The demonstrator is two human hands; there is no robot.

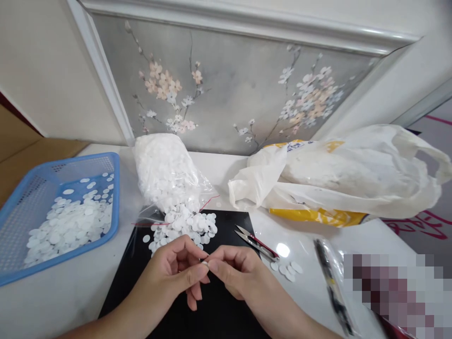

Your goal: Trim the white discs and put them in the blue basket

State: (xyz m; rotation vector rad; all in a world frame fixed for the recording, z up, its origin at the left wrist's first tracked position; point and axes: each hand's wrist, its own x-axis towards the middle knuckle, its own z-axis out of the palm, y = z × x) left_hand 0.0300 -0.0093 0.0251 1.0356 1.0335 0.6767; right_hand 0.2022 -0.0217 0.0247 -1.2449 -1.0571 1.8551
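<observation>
My left hand [180,266] and my right hand [235,268] meet tip to tip above a black mat [212,320]. Between their pinched thumbs and forefingers is a small white disc [205,264], mostly hidden by the fingertips. Just beyond my left hand, loose white discs [189,226] spill onto the mat from a clear zip bag [164,169] full of them. Thread snips [257,242] with a dark red handle lie past my right hand, blades pointing away to the left. A few more discs [287,270] rest on the white table beside the snips.
On the left stands a blue plastic basket [115,197] holding many white discs. A white and yellow plastic bag [339,183] lies at the back right. Slim dark items in a clear sleeve [334,287] are at the right. A framed flower panel [233,80] borders the table's rear.
</observation>
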